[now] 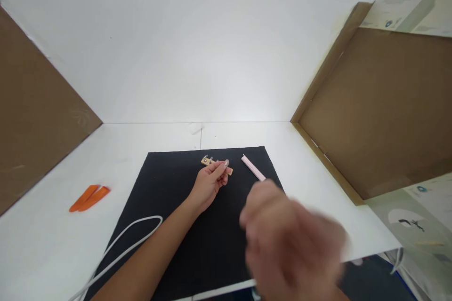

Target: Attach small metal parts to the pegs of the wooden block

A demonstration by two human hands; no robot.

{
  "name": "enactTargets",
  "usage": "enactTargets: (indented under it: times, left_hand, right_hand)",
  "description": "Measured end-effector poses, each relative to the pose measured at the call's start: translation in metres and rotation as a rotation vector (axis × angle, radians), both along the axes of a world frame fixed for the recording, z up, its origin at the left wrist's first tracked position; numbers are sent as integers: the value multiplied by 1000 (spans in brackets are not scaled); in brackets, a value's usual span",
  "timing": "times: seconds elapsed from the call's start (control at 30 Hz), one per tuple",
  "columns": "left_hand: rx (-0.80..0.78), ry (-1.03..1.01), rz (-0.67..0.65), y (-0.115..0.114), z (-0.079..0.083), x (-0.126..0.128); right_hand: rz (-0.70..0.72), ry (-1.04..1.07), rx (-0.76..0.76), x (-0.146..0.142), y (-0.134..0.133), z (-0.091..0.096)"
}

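on black mat (169, 188), left hand (208, 184) pinching wooden strip (216, 164), pink bar (253, 167) (right fingers (256, 211) blurred)

1. The right hand (289, 240) is blurred by motion, so its fingers cannot be separated.
2. The small wooden strip (216, 163) is partly covered by the left hand (208, 184), and its metal fittings are too small to be identified.
3. The lower end of the pink strip (252, 168) is hidden by the right hand.
4. The white cable (120, 249) is cut off by the bottom edge.
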State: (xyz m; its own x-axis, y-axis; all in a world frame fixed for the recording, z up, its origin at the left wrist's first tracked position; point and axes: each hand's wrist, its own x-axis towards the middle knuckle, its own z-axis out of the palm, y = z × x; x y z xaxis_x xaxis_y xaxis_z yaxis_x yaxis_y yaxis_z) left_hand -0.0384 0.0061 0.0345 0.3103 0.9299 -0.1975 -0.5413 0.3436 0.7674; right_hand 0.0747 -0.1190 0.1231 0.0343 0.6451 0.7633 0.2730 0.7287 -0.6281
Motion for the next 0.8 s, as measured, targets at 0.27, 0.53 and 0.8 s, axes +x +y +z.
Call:
enactTargets:
  times: [0.27,0.53,0.8]
  left_hand:
    - [49,76,-52,-2,-4,1]
    - [117,329,11,0,-11,-2]
    - [103,379,55,0,-10,-2]
  right_hand:
    - [-137,217,-461,14,92,-93]
    - [-92,288,-583,15,98,-103]
    - [18,396,-644,16,103,-110]
